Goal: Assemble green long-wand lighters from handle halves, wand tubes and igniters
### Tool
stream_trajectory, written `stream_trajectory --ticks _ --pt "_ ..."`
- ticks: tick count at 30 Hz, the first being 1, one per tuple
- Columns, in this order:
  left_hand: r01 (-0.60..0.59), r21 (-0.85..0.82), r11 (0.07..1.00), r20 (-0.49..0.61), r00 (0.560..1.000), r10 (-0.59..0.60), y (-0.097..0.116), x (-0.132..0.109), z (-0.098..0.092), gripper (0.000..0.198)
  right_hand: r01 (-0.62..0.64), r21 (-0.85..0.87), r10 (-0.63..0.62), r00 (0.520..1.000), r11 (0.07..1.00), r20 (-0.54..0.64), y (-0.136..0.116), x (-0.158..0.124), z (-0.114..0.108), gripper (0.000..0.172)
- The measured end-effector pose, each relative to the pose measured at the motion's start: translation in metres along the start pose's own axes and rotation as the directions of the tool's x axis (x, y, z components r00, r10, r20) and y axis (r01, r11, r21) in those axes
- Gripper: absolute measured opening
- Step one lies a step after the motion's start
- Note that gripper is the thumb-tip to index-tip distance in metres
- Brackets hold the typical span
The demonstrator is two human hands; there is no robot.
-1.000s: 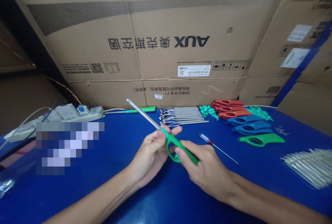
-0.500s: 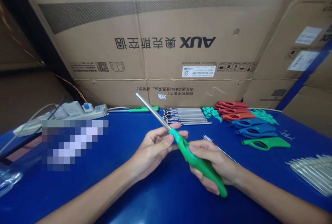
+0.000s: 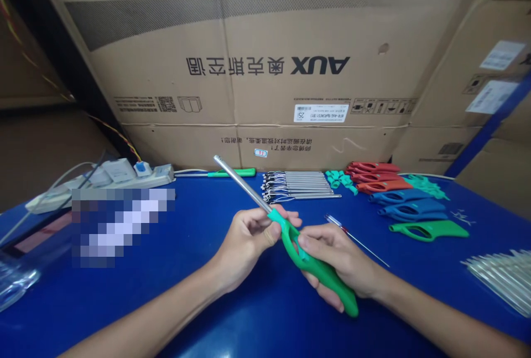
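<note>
A green lighter-like tool (image 3: 327,276) with a silver metal tube (image 3: 243,183) slants across the middle, its tube tip up and to the left. My left hand (image 3: 253,242) pinches the teal collar (image 3: 275,216) where tube and handle meet. Around the green handle's body my right hand (image 3: 336,255) is wrapped, its thumb at the opening by a teal trigger piece. A thin screwdriver-like rod (image 3: 365,247) lies on the table just beyond my right hand. Behind my hands, a row of silver tubes with wires (image 3: 307,183) lies on the table.
Red handles (image 3: 371,169), blue handles (image 3: 410,206) and a green handle (image 3: 443,229) lie at the right, beside small teal parts (image 3: 427,185). Clear-wrapped rods (image 3: 504,280) are at the far right. A power strip (image 3: 161,175) stands at the left, cardboard (image 3: 265,15) behind the blue table (image 3: 232,319).
The green tool has shifted slightly left, tube tip a little lower. My right thumb has moved slightly left, and the teal trigger piece now shows in the handle opening.
</note>
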State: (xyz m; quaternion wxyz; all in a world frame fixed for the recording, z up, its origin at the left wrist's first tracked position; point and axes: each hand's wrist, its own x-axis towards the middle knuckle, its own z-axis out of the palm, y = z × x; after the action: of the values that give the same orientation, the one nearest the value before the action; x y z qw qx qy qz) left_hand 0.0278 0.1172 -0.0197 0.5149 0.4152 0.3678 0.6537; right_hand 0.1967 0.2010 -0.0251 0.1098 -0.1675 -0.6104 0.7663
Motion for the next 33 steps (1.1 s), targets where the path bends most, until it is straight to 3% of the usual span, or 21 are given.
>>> stream_trajectory --ticks 5,11,15,22,33 --pt "-0.063 0.039 0.997 0.095 0.994 0.059 0.006 -0.001 -0.003 0.020 0.010 0.002 -0.010 0.995 1.000 0.101 -0.004 0.002 -0.008 0.045" --pt "-0.094 0.196 0.976 -0.042 0.994 0.104 0.011 0.000 -0.008 0.024 0.140 -0.171 -0.136 0.990 0.975 0.030 -0.009 0.003 -0.017 0.045" --pt "-0.137 0.277 0.951 -0.120 0.977 0.175 0.017 0.003 -0.004 0.020 0.251 -0.358 -0.276 0.961 0.899 -0.018 -0.009 0.003 -0.023 0.042" --pt "-0.121 0.280 0.952 -0.172 0.970 0.174 0.020 0.003 0.001 0.022 0.242 -0.630 -0.367 0.927 0.738 -0.074 -0.005 0.004 -0.022 0.033" --pt "-0.120 0.283 0.952 -0.142 0.976 0.166 0.019 0.001 0.003 0.023 0.314 -0.633 -0.410 0.912 0.708 -0.006 -0.004 0.007 -0.013 0.025"
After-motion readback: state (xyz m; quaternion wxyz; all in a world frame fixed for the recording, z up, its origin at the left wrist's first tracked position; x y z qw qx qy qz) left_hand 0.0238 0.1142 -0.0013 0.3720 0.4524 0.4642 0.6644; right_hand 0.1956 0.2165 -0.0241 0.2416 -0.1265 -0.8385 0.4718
